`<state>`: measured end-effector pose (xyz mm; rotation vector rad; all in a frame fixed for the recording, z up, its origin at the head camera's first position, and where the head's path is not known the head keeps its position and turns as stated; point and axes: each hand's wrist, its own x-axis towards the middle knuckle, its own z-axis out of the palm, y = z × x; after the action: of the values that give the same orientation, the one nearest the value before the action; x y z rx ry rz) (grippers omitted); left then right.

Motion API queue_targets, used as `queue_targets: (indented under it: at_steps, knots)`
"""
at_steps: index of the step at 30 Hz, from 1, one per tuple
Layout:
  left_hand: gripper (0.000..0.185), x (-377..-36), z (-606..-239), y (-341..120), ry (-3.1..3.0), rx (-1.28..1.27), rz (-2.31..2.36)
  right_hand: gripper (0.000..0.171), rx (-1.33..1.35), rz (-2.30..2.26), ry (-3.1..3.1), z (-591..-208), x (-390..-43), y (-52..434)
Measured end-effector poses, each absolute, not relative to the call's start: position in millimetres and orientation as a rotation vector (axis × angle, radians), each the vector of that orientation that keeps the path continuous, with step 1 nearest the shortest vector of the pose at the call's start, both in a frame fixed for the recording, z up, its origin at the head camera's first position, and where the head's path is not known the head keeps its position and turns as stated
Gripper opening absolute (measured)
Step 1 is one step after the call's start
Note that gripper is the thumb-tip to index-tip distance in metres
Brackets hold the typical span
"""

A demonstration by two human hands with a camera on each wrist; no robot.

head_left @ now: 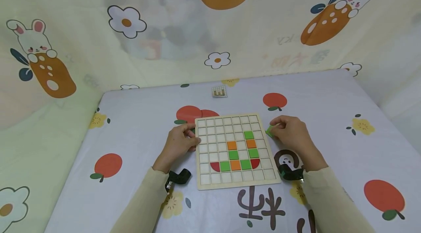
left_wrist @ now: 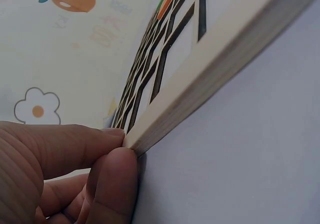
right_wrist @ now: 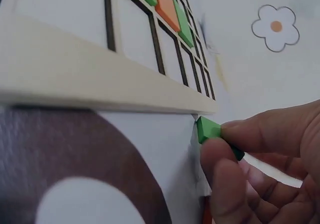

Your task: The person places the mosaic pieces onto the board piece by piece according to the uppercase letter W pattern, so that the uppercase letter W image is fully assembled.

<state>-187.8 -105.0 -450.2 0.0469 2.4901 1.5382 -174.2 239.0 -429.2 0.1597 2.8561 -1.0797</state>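
A pale wooden grid board lies on the table, with several green and orange square tiles and two red rounded pieces in its cells. At its left edge, my left hand grips the rim between thumb and a finger, as the left wrist view shows up close at the board's edge. Just off the board's right edge, my right hand pinches a green tile between thumb and forefinger. A dark green bit shows behind those fingers; whether it is a second tile I cannot tell.
A small card with a printed grid pattern lies behind the board. The table is covered by a white cloth printed with fruit and flowers. A patterned curtain hangs at the back. Each wrist bears a black camera mount.
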Motion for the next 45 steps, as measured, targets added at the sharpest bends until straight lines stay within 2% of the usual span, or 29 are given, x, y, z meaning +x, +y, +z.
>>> queue_targets:
  at_steps: [13, 31, 39, 45]
  knots:
    - [0.054, -187, -451, -105, 2.492, 0.049, 1.541, 0.029, 0.202, -1.392, 2.557, -427, -170, 246]
    - [0.055, -188, -454, -106, 2.496, 0.063, 1.545, 0.03, 0.064, -0.937, 2.766, -422, -169, 240]
    - [0.055, -188, -454, -106, 2.497, 0.06, 1.546, 0.026, 0.036, -0.906, 2.83, -422, -168, 241]
    - [0.055, -188, -454, -106, 2.501, 0.054, 1.536, 0.031, 0.042, -1.008, 2.836, -425, -165, 234]
